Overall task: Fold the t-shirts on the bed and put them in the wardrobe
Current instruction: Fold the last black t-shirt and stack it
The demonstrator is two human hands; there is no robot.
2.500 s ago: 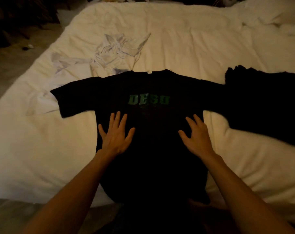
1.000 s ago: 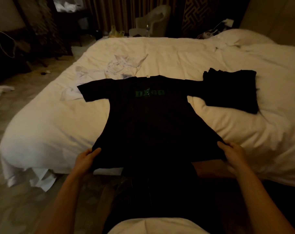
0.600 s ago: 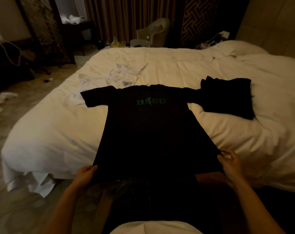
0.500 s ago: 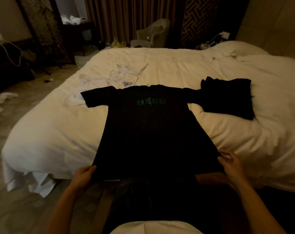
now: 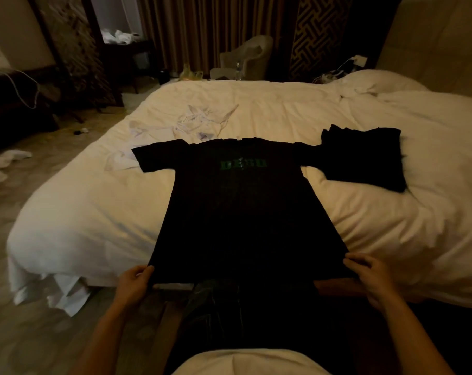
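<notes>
The black t-shirt lies spread flat, print up, on the white bed, its 2 hem corners pinched by the left hand and right hand, a folded black shirt touching its sleeve.

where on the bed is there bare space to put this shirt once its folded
Bare duvet lies left of the black t-shirt, under its sleeve, out to the bed edge; right of it, nearer than the folded black pile; and across the far side toward the pillow. Crowded: the sleeve line, where the crumpled white shirt, sleeves and pile meet.
</notes>
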